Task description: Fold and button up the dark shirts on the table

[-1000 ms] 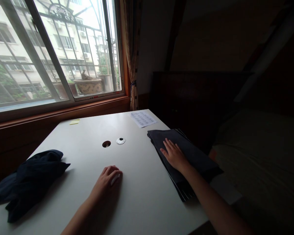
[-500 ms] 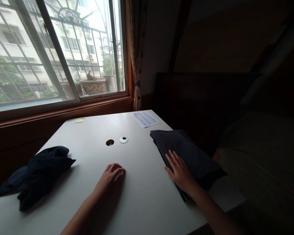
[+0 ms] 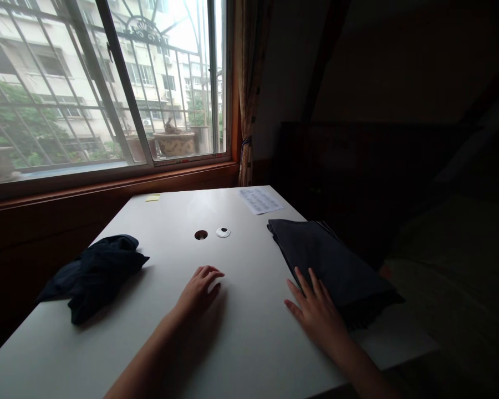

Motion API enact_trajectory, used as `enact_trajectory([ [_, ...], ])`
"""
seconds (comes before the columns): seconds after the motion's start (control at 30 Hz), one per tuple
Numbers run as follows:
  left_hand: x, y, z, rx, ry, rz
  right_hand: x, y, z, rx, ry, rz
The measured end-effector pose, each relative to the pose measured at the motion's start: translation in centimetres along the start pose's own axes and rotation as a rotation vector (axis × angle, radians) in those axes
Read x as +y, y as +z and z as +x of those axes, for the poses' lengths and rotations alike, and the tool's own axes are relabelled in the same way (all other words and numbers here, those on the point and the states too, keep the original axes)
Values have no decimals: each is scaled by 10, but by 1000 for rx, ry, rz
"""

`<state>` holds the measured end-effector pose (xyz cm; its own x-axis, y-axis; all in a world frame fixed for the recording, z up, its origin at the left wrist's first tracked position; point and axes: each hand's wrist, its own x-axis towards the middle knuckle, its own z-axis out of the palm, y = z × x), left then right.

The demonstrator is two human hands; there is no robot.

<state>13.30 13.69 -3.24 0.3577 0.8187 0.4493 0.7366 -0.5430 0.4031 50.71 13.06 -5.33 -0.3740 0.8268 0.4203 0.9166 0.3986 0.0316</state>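
Observation:
My right hand (image 3: 316, 313) has its fingers spread, with the fingertips at the near left edge of a folded dark cloth (image 3: 330, 257), possibly a garment. The cloth lies flat at the right side of the white table (image 3: 249, 332). Over the middle of the table is my left hand (image 3: 200, 285), holding nothing, its fingers loosely curved and the thumb apart from them. A crumpled dark navy cloth (image 3: 103, 271) lies in a heap at the table's left edge.
Beyond my left hand are a round hole (image 3: 201, 235) in the tabletop and a loose white round cover (image 3: 223, 233). A printed sheet (image 3: 261, 200) and a yellow note (image 3: 152, 197) lie at the far edge. A barred window (image 3: 108, 83) stands behind.
The view has swung slightly left. My right hand has drawn back toward me, from on top of the folded cloth to its near edge. My left thumb and fingers have parted a little.

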Motion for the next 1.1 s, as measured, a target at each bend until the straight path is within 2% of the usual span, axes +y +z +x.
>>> enact_trajectory([
  [0.17, -9, -29, 3, 182, -82, 92, -23, -4, 4, -45, -117, 61],
  [0.3, -33, -72, -6, 434, -171, 302, -42, -4, 10, -58, -203, 131],
  [0.37, -47, -99, -18, 615, -240, 443, -46, -3, 12, -63, -213, 152],
  [0.47, -71, -132, -46, 820, -403, 650, -45, -1, 12, -63, -194, 166],
  [0.57, -97, -147, -75, 905, -624, 755, -44, 0, 10, -41, -172, 189],
  [0.63, -113, -145, -88, 851, -802, 714, -44, 1, 10, -21, -164, 208],
  [0.7, -123, -137, -93, 726, -976, 612, -46, 1, 10, -16, -158, 224],
  [0.77, -127, -129, -90, 600, -1058, 533, -47, 0, 10, -27, -146, 237],
  [0.8, -126, -125, -87, 554, -1049, 518, -48, -1, 10, -36, -139, 245],
  [0.87, -121, -119, -79, 499, -942, 517, -48, -2, 10, -54, -126, 259],
  [0.97, -109, -110, -65, 431, -699, 488, -48, -2, 10, -72, -124, 265],
  [1.1, -92, -93, -47, 217, -333, 408, -47, 0, 10, -81, -121, 273],
])
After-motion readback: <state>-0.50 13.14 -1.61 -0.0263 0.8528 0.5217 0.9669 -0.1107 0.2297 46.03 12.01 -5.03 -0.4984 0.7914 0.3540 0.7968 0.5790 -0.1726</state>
